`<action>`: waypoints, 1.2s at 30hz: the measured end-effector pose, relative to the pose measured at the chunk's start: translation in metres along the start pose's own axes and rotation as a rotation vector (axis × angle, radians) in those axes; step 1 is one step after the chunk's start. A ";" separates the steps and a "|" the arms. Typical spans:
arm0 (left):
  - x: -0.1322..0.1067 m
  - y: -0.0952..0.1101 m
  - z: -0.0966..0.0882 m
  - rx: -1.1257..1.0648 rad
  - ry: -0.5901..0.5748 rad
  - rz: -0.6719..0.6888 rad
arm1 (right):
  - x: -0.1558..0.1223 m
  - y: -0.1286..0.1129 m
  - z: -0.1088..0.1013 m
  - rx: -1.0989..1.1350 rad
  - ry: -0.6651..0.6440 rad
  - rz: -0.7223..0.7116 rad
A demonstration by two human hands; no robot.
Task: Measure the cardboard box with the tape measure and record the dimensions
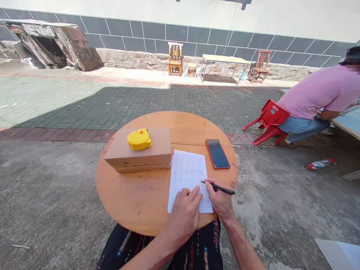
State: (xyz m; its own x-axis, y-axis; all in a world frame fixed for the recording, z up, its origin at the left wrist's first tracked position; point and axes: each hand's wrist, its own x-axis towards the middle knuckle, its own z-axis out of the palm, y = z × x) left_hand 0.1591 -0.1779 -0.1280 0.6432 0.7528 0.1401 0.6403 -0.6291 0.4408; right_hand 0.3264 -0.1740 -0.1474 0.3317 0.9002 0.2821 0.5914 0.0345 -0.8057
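Note:
A white sheet of paper [188, 165] with rows of handwriting on its upper half lies on the round wooden table [135, 202]. My left hand [186, 206] rests flat on the lower part of the sheet, fingers stretched out and holding nothing. Pinched in my right hand [221, 200] is a black pen [222, 188], its tip at the paper's right side just under the written lines. A phone [218, 154] with a red edge lies beyond my right hand. Left of the paper sits a closed cardboard box [152, 152], with a yellow tape measure [139, 140] on its top.
To the right, a person in a pink shirt [317, 92] sits on a red plastic chair [271, 120] at another table [347, 122]. A bottle [320, 164] lies on the ground. Wooden chairs [175, 60] and a folding table [225, 59] stand along the wall.

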 end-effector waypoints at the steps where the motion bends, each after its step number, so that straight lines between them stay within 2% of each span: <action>1: 0.000 0.000 0.000 0.002 0.000 -0.001 | 0.000 0.000 0.000 0.000 0.006 0.001; 9: 0.000 0.000 0.000 0.011 0.017 0.005 | 0.000 -0.003 -0.001 0.020 0.002 0.024; 20: 0.001 0.000 0.000 0.004 0.012 0.001 | -0.003 0.000 -0.002 0.054 0.096 0.091; 36: 0.000 0.000 -0.001 0.008 0.018 0.008 | -0.002 -0.001 -0.002 0.028 0.049 0.059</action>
State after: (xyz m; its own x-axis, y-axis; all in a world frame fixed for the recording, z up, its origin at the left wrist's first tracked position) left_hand 0.1590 -0.1778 -0.1274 0.6406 0.7511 0.1595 0.6387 -0.6365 0.4323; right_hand 0.3266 -0.1764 -0.1461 0.4014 0.8787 0.2584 0.5493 -0.0052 -0.8356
